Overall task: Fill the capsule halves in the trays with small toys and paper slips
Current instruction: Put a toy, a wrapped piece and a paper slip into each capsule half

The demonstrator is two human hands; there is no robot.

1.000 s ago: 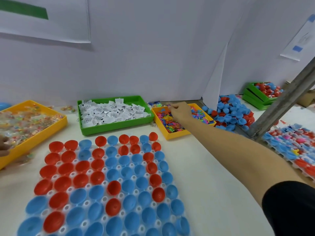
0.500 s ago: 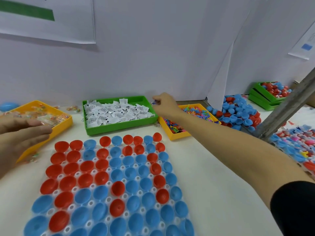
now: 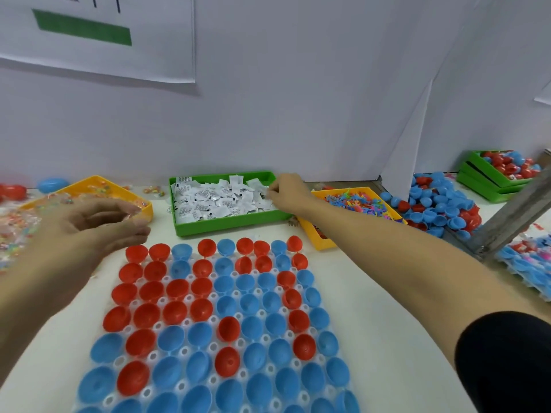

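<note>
A white tray (image 3: 184, 351) in front of me holds several empty red capsule halves (image 3: 146, 315) and blue capsule halves (image 3: 247, 302). Behind it stands a green tray (image 3: 232, 222) of white paper slips (image 3: 214, 198). My right hand (image 3: 287, 190) reaches into that tray's right end and pinches at the slips with curled fingers. My left hand (image 3: 98, 225) hovers blurred above the capsule tray's far left corner, fingers loosely curved, with nothing seen in it. A yellow tray (image 3: 316, 242) of small colourful toys (image 3: 357, 201) sits under my right forearm.
Another yellow tray (image 3: 89, 181) with wrapped toys (image 3: 18, 222) stands at the left. A loose pile of capsule halves (image 3: 438, 207), stacked green trays (image 3: 495, 180), a slanted metal bar (image 3: 512, 216) and a filled capsule tray (image 3: 530, 260) crowd the right side.
My right hand left the yellow toy tray and moved left into the green slip tray. My left hand came from the left yellow tray toward the capsule tray and curled its fingers.
</note>
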